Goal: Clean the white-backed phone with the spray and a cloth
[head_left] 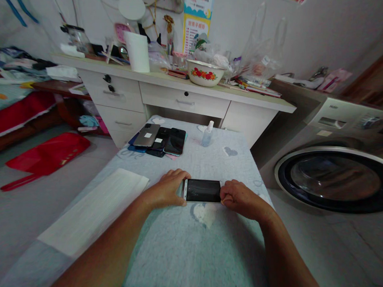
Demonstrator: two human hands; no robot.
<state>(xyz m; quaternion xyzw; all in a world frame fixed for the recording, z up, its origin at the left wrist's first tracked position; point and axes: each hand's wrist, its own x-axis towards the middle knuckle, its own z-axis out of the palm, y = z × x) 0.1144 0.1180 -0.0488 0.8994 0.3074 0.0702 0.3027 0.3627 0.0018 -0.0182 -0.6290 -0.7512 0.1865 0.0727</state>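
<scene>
A smartphone (203, 190) with a white frame and a dark screen lies face up and sideways on the cloth-covered table. My left hand (169, 188) grips its left end, with the thumb at the near corner and the fingers at the far corner. Over the right end rests my right hand (239, 199), its fingers curled and pressed together against the edge. Whatever those fingers pinch is hidden. Beyond the hands, several more phones (175, 141) are piled on the table. A small clear spray bottle (206, 135) stands upright to the right of the pile.
A pale, flat strip (96, 211) lies left of my left forearm on the table (195, 252). Behind stands a white desk (185, 102) with a flowered bowl (205, 74) and a paper roll (137, 52). A washing machine (332, 126) is at right; a red dustpan (53, 152) lies on the floor.
</scene>
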